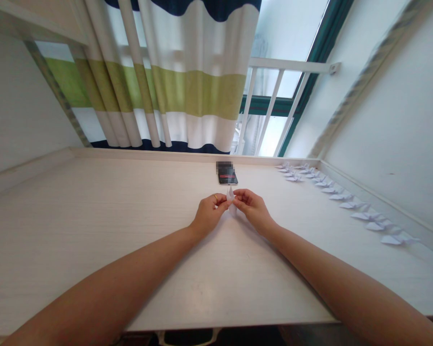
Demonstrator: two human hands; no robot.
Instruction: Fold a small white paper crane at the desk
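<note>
A small folded white paper (231, 194) stands upright between my two hands, its pointed tip up and its lower part over the table. My left hand (212, 209) pinches it from the left with thumb and fingers; a ring sits on one finger. From the other side my right hand (253, 206) pinches the same paper near its middle. Both thumbs almost meet at the fold. The fingers partly cover the paper, so its exact folds cannot be made out.
A dark phone (227, 174) lies just beyond my hands. Several folded white paper cranes (341, 197) line the right side of the pale table (104, 211), running to the back edge. Behind the table hang a striped curtain (198, 91) and a white window railing (292, 65).
</note>
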